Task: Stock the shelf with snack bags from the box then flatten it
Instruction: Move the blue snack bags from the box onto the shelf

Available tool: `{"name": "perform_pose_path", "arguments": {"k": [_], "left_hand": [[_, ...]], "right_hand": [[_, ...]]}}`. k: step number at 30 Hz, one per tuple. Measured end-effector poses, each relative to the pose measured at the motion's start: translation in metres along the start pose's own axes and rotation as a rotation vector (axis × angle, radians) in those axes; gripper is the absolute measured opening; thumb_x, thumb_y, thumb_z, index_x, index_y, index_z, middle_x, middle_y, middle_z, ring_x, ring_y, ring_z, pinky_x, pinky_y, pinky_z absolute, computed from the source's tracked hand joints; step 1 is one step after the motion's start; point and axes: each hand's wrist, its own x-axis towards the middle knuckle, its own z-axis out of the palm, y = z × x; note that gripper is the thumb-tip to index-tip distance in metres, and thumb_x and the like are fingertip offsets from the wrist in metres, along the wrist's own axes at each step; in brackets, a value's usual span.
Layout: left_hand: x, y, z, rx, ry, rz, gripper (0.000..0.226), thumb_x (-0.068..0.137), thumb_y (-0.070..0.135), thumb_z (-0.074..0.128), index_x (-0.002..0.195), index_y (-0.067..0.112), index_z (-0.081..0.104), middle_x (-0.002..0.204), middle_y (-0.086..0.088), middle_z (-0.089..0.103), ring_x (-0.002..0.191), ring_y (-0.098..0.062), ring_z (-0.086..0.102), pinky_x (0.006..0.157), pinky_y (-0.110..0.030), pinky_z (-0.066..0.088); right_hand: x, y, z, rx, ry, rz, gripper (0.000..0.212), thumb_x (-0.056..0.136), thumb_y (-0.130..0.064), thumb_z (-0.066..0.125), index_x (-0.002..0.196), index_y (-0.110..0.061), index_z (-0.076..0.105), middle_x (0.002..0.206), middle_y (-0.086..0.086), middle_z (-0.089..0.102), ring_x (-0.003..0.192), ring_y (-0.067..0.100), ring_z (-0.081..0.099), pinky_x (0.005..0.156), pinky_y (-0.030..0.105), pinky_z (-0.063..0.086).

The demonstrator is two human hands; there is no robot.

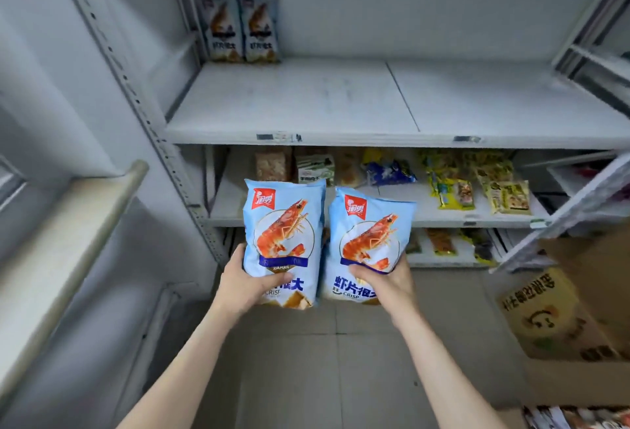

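Observation:
My left hand [242, 283] grips a light blue shrimp-crisp bag [284, 220] by its lower part, holding it upright. My right hand [387, 283] grips a second, matching bag [370, 234] beside it, tilted slightly right. Both bags hang in front of the lower shelves, below the white upper shelf [341, 111]. Two identical bags [240, 30] stand side by side at the back left corner of that shelf. The brown cardboard box [559, 316] sits at the right on the floor, its flaps up.
The lower shelf [443, 214] holds several mixed snack packs in yellow, blue and brown. A grey upright post [143, 94] frames the shelving on the left, with a window ledge [68, 241] further left. A tilted wire rack [579, 203] juts in at the right.

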Motion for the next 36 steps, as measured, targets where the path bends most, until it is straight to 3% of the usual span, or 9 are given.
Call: {"name": "perform_pose_path", "arguments": {"k": [4,8,11,14,19,24,26,30,36], "left_hand": [[0.015,0.017,-0.053,-0.017,0.100,0.049,0.082,0.035,0.040,0.096,0.106,0.030,0.058,0.102,0.007,0.074,0.090,-0.014,0.073,0.082,-0.041,0.060],[0.039,0.040,-0.093,-0.033,0.129,0.093,0.079,0.042,0.035,0.099,0.109,0.030,0.058,0.102,0.007,0.074,0.090,-0.013,0.073,0.081,-0.041,0.060],[0.063,0.055,-0.112,-0.039,0.135,0.130,0.071,0.050,0.023,0.097,0.109,0.028,0.058,0.102,0.006,0.074,0.089,-0.011,0.073,0.079,-0.037,0.061],[0.091,0.068,-0.125,-0.018,0.129,0.153,0.073,0.048,0.027,0.098,0.109,0.030,0.058,0.105,0.006,0.074,0.091,-0.012,0.072,0.080,-0.038,0.060],[0.145,0.089,-0.134,0.008,0.111,0.173,0.083,0.040,0.042,0.098,0.111,0.034,0.056,0.107,0.010,0.073,0.095,-0.012,0.071,0.086,-0.041,0.059],[0.210,0.117,-0.133,0.027,0.128,0.187,0.080,0.037,0.048,0.097,0.105,0.038,0.056,0.105,0.011,0.073,0.095,-0.012,0.071,0.089,-0.042,0.057],[0.238,0.131,-0.131,0.021,0.141,0.202,0.078,0.039,0.044,0.097,0.105,0.036,0.056,0.105,0.010,0.073,0.095,-0.012,0.071,0.088,-0.042,0.058],[0.298,0.161,-0.132,-0.038,0.159,0.275,0.066,0.055,0.017,0.095,0.107,0.029,0.056,0.105,0.007,0.073,0.094,-0.012,0.072,0.087,-0.040,0.058],[0.399,0.195,-0.156,-0.023,0.222,0.323,0.085,0.046,0.031,0.098,0.121,0.022,0.058,0.109,0.008,0.072,0.100,-0.010,0.069,0.091,-0.037,0.056]], "right_hand": [[0.009,-0.036,0.051,-0.017,-0.056,-0.079,0.066,0.057,-0.027,0.092,0.112,-0.034,0.055,0.104,-0.015,0.068,0.100,0.009,0.063,0.084,0.032,0.049],[0.021,-0.076,0.094,-0.003,-0.090,-0.137,0.063,0.064,-0.023,0.090,0.114,-0.029,0.053,0.101,-0.014,0.066,0.097,0.006,0.062,0.071,0.020,0.046],[0.037,-0.095,0.118,0.007,-0.087,-0.161,0.068,0.058,-0.029,0.091,0.115,-0.032,0.054,0.107,-0.012,0.069,0.102,0.011,0.063,0.088,0.035,0.053],[0.057,-0.113,0.137,0.005,-0.076,-0.177,0.073,0.057,-0.030,0.091,0.120,-0.031,0.054,0.112,-0.010,0.068,0.105,0.013,0.063,0.095,0.043,0.052],[0.099,-0.143,0.158,-0.041,-0.056,-0.230,0.083,0.059,-0.032,0.090,0.130,-0.027,0.048,0.119,-0.008,0.064,0.110,0.015,0.060,0.097,0.040,0.049],[0.161,-0.174,0.178,-0.066,-0.055,-0.243,0.075,0.062,-0.035,0.089,0.125,-0.029,0.050,0.119,-0.009,0.065,0.109,0.015,0.059,0.092,0.034,0.046],[0.193,-0.187,0.189,-0.062,-0.059,-0.255,0.076,0.061,-0.034,0.090,0.124,-0.027,0.050,0.118,-0.008,0.066,0.110,0.016,0.061,0.093,0.035,0.048],[0.255,-0.223,0.220,-0.087,-0.032,-0.314,0.082,0.057,-0.038,0.090,0.126,-0.026,0.048,0.120,-0.006,0.065,0.113,0.019,0.060,0.099,0.041,0.049],[0.340,-0.271,0.277,-0.080,-0.013,-0.393,0.082,0.059,-0.035,0.089,0.126,-0.021,0.045,0.120,-0.002,0.065,0.110,0.020,0.061,0.097,0.042,0.051]]}}
